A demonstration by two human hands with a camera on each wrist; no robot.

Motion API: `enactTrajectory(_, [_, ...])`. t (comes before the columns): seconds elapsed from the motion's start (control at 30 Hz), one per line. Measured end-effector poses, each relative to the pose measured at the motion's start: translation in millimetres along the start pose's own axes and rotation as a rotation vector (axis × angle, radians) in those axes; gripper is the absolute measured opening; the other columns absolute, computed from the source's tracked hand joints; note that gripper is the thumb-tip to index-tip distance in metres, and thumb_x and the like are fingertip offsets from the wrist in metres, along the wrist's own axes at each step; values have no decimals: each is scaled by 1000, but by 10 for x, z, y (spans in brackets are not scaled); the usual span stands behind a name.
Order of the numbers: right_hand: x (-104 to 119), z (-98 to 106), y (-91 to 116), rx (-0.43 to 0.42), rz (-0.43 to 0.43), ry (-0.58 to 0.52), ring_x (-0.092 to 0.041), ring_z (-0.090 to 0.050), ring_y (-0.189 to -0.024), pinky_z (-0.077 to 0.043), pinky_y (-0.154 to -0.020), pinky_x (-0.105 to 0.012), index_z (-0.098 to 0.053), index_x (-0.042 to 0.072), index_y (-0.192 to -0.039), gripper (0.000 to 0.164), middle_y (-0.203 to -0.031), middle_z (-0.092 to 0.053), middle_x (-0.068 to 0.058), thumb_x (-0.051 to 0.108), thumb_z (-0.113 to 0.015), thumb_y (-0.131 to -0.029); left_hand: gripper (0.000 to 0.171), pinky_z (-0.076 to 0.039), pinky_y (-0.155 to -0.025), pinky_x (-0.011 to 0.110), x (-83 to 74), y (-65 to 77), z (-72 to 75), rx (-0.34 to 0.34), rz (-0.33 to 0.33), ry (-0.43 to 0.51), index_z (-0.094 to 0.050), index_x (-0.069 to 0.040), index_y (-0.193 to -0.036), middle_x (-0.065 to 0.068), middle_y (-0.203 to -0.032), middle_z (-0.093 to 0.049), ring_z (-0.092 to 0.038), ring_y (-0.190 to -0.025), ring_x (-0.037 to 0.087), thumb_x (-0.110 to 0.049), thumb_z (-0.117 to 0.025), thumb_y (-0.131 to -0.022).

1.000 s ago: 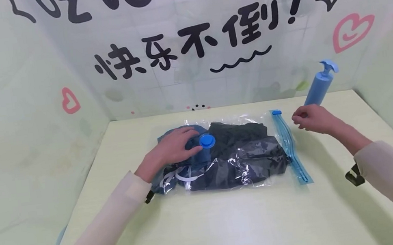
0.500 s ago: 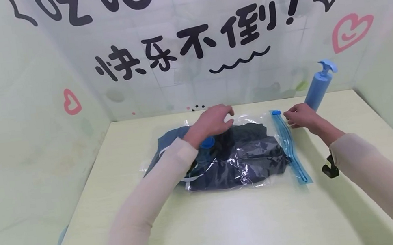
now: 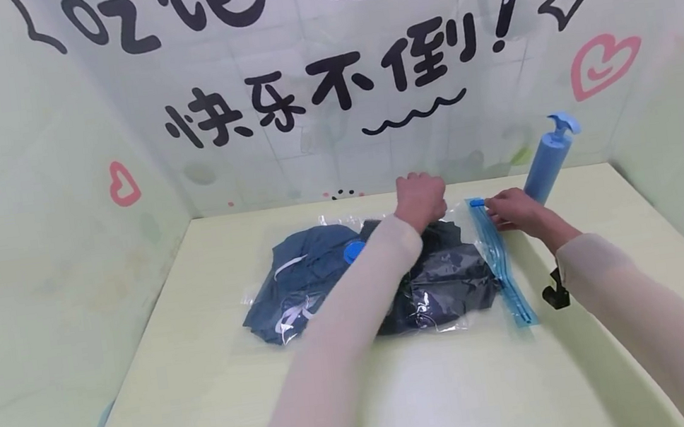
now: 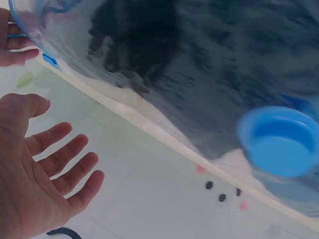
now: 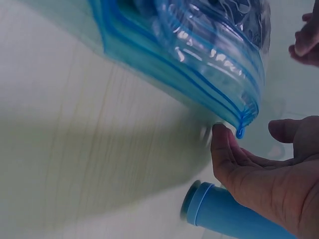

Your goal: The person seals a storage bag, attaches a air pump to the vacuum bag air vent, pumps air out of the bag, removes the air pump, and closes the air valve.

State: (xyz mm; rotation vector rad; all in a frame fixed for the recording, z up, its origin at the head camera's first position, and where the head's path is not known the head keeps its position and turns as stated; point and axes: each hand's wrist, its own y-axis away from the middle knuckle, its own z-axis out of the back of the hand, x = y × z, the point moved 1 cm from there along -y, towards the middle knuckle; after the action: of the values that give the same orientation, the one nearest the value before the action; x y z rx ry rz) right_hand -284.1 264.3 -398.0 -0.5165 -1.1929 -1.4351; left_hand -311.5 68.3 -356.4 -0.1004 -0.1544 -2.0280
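Observation:
A clear vacuum storage bag (image 3: 451, 268) holding folded dark clothes (image 3: 306, 264) lies flat on the table. Its round blue valve cap (image 3: 354, 252) is partly behind my left sleeve. Along the right end runs a blue zip strip (image 3: 497, 258), with a small blue slider (image 3: 477, 203) at the far corner. My right hand (image 3: 519, 210) is at that corner; in the right wrist view its thumb and fingers stand apart on either side of the slider (image 5: 240, 131). Over the bag's far edge hovers my left hand (image 4: 45, 169), fingers loosely bent, holding nothing.
A blue hand pump (image 3: 545, 166) stands upright at the back right, just behind my right hand. The table (image 3: 415, 390) meets a lettered back wall (image 3: 335, 157) and has walls on both sides.
My left hand has left the valve area and moved right and away to the bag's far edge. My right hand has moved left to the zip slider. The bag stays put.

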Motion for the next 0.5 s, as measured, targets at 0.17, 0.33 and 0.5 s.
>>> enactTrajectory(0.17, [3, -50, -73, -21, 2, -42, -36, -43, -116, -35, -110, -54, -30, -20, -141, 53, -124, -41, -27, 23, -36, -111, 21, -43, -92, 42, -187, -103, -18, 38, 39, 71, -72, -25, -112, -2, -113, -65, -56, -101, 21, -33, -54, -104])
enactTrajectory(0.33, [-33, -90, -119, -73, -10, -66, -31, -44, -110, -38, -107, -51, -32, -20, -143, 55, -115, -41, -19, 25, -36, -111, 20, -45, -92, 42, -264, -185, -110, 51, 62, 125, -71, -25, -115, -3, -115, -67, -58, -102, 21, -28, -55, -104])
enactTrajectory(0.5, [-37, -122, -154, -138, -18, -52, -27, -47, -105, -42, -102, -48, -36, -18, -144, 57, -106, -43, -16, 28, -35, -111, 23, -45, -93, 41, -286, -271, -209, 57, 68, 134, -68, -25, -124, -4, -119, -67, -59, -106, 20, -26, -57, -104])
